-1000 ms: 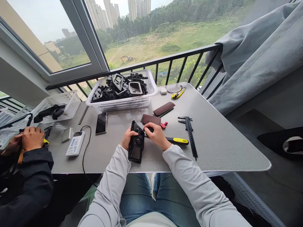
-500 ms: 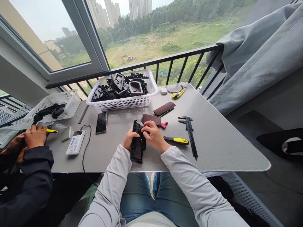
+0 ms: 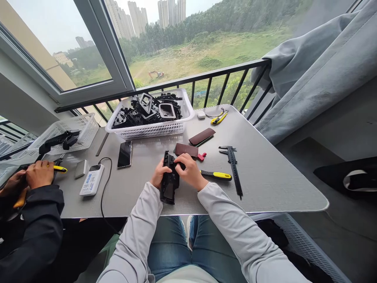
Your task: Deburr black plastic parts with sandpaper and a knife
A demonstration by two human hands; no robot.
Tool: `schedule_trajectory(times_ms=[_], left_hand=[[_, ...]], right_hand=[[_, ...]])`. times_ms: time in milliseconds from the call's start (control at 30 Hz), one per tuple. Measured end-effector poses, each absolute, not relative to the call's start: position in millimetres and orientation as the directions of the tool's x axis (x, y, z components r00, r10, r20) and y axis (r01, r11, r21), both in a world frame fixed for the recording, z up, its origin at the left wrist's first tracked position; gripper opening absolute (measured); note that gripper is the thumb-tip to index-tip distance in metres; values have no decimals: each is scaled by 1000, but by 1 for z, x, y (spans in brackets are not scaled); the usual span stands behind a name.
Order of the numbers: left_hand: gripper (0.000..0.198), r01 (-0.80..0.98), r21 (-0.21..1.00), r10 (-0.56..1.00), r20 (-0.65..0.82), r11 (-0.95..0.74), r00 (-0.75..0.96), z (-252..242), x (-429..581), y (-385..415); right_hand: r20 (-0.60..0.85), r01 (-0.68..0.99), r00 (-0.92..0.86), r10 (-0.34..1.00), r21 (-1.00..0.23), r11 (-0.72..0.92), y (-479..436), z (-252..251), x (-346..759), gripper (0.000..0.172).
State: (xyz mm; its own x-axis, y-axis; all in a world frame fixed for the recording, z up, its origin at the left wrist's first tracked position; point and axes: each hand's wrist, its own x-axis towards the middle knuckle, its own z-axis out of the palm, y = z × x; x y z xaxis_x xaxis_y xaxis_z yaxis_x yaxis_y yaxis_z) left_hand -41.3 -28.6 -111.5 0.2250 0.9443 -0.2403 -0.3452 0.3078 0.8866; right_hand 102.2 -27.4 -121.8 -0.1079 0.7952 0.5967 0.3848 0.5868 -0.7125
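My left hand [image 3: 159, 173] is closed around the left side of a long black plastic part [image 3: 170, 184], which stands lengthwise near the table's front edge. On the part's upper right side, the bent fingers of my right hand [image 3: 190, 171] are pinched together. What sits between those fingertips is hidden. Just beyond my hands lies a dark brown flat case [image 3: 187, 149], with a small red piece [image 3: 202, 157] beside it. A yellow-and-black handled tool [image 3: 219, 175] rests to the right of my right hand, its far end hidden by the hand. Further right is a black caliper [image 3: 232, 169].
A white basket [image 3: 153, 133] of black parts stands at the back. Nearby lie a phone [image 3: 125, 154], a white power bank [image 3: 92, 180] with a cable, a second brown case [image 3: 202, 136] and a yellow utility knife [image 3: 219, 117]. At left, a co-worker's hands [image 3: 40, 173] work.
The whole view has shifted slightly. My left hand keeps its hold on the black plastic part, and my right fingers have moved a little at its upper edge.
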Motion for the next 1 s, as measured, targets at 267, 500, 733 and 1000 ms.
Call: schedule_trajectory(times_ms=[267,500,733,1000], left_hand=[[39,-408,866,955,-233,290,184,-105,-40,-30],[41,-378,866,938,-250,327,239,-104,-42,-29],[46,-395,850,926,-246,348,288,-107,-43,-29],[49,-371,863,921,-232,343,312,-110,-39,-30]], right_hand=[[511,352,-149,847,-772,528,-26,-126,99,4],[341,305,-80,937,-886,349,-26,-128,95,6],[247,214,51,968,-949,231,-21,-131,99,7],[371,132,162,915,-927,352,-28,-120,101,13]])
